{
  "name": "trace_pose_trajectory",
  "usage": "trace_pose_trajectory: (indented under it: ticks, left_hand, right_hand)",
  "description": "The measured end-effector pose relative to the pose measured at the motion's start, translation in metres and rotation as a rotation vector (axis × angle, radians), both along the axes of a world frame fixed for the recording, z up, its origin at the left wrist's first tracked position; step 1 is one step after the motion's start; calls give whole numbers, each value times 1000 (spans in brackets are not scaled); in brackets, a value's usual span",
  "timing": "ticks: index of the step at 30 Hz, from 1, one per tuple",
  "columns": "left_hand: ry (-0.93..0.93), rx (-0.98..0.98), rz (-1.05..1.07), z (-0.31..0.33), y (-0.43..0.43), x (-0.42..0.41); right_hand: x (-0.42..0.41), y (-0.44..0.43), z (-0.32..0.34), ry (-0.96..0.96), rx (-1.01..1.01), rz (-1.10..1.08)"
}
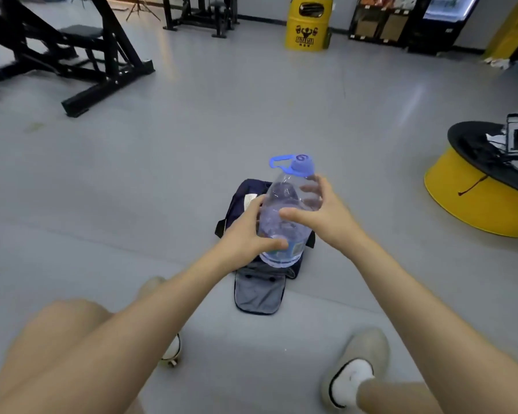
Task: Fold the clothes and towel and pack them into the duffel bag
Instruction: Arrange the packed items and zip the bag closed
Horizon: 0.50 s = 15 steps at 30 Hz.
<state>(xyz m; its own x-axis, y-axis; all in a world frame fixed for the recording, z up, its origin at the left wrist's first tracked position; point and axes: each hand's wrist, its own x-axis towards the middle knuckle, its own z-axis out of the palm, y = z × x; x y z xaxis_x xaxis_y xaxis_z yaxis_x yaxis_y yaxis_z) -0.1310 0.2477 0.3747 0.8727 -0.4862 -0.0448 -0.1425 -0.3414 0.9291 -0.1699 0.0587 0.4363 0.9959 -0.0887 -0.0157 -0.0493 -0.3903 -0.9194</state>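
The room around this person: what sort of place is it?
Most likely a gym. Black weight benches stand at the far left, and a yellow drum by the back wall bears a flexing-bodybuilder logo.

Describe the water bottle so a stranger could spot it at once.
On the grey gym floor a navy duffel bag lies open. Over it, the left hand and right hand grip a large water bottle: the only clear thing there, with a blue cap and carry loop.
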Motion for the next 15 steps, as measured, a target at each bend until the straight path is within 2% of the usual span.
trace_pose_trajectory:
  ticks: [3, 9, 15]
  left_hand:
    - [-9, 99, -10, -35, -18, 26]
    - [1, 324, -48, -135, -46, 69]
    - [120, 503, -116, -243, -53, 94]
  right_hand:
    - [15, -14, -41, 33, 22, -45]
    - [48, -33, -141, 188, -99, -169]
    - [61, -39, -241, 351, -61, -265]
